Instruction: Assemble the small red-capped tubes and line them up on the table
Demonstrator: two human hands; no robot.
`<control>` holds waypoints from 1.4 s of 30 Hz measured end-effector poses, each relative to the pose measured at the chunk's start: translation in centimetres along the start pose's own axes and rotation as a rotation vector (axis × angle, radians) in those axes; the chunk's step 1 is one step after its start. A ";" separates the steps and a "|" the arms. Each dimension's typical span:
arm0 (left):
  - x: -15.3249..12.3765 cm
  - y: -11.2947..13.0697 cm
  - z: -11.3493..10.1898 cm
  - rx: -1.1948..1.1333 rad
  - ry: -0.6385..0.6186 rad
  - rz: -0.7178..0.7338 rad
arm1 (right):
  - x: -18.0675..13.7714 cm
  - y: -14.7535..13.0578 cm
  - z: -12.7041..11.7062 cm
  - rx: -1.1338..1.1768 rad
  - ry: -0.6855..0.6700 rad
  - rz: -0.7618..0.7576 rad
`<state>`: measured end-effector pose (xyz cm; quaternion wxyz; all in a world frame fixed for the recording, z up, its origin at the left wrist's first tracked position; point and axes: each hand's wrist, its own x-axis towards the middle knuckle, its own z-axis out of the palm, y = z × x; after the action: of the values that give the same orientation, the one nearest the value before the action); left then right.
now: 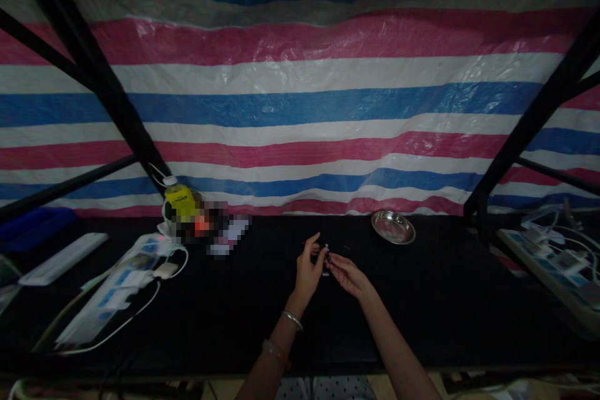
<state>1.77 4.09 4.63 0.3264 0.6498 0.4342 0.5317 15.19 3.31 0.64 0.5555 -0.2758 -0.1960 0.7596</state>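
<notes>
My left hand [309,272] and my right hand [345,275] meet above the middle of a black table [422,300]. Both pinch a small dark object [327,257] between their fingertips; it is too small and dim to name. My left wrist wears a thin metal bangle [293,320] and a reddish band. A thin red thing [307,242] lies on the table just behind my left fingers.
A round metal dish [393,227] sits at the back right. A white power strip with plugs and cables [117,290] lies at the left, another [557,262] at the right. A yellow-labelled bottle [180,200] stands at the back left. Black frame bars cross both sides before a striped tarpaulin.
</notes>
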 end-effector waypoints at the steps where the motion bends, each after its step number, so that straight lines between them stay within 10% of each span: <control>1: 0.0 0.0 0.0 -0.005 0.003 -0.004 | -0.1 0.0 0.1 0.002 -0.010 0.007; 16: -1.4 -0.8 1.0 0.125 -0.044 0.062 | -1.0 0.4 1.6 -0.234 -0.045 -0.041; 27: -2.2 -2.6 0.3 0.356 -0.096 0.145 | -0.2 1.8 1.1 -0.709 0.156 -0.554; 42: -2.5 -4.1 -0.4 0.667 -0.277 0.131 | -3.5 2.0 0.4 -0.992 0.273 -0.567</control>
<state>0.38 3.53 0.05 0.1175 0.8127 0.4930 0.2876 14.28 -0.65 0.45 0.5618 -0.5348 -0.5208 0.3565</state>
